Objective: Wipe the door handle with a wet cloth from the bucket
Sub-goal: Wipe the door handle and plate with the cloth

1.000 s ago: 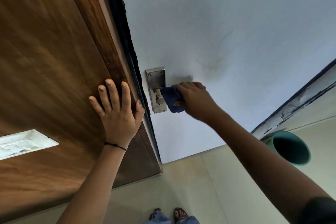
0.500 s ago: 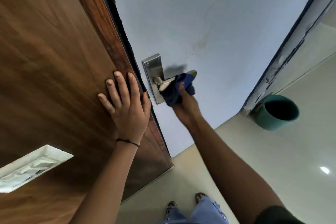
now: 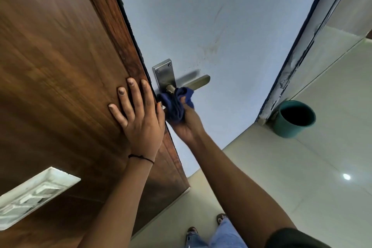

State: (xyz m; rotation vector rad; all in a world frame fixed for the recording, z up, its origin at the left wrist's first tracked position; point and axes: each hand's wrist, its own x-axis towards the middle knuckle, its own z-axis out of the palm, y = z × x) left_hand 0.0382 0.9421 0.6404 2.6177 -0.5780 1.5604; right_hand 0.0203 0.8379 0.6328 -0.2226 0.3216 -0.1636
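Note:
A silver lever door handle [image 3: 198,82] on a steel backplate [image 3: 164,73] sits on the pale blue door [image 3: 201,16]. My right hand [image 3: 187,125] is shut on a bunched dark blue cloth [image 3: 176,102], pressing it up against the handle's underside near the spindle. My left hand [image 3: 138,119] lies flat with fingers spread on the brown wooden panel [image 3: 60,66] just left of the handle. A teal bucket [image 3: 293,119] stands on the floor at the right, by the door frame; its inside looks dark.
A white switch plate [image 3: 34,195] is set in the wooden panel at lower left. Pale floor tiles [image 3: 302,177] spread to the right. My feet and jeans [image 3: 219,235] show at the bottom. The chipped door frame [image 3: 289,70] runs behind the bucket.
My right hand with the cloth has slid from over the lever to beneath it, near the spindle, baring the lever's end. The view has swung and the bucket sits further left.

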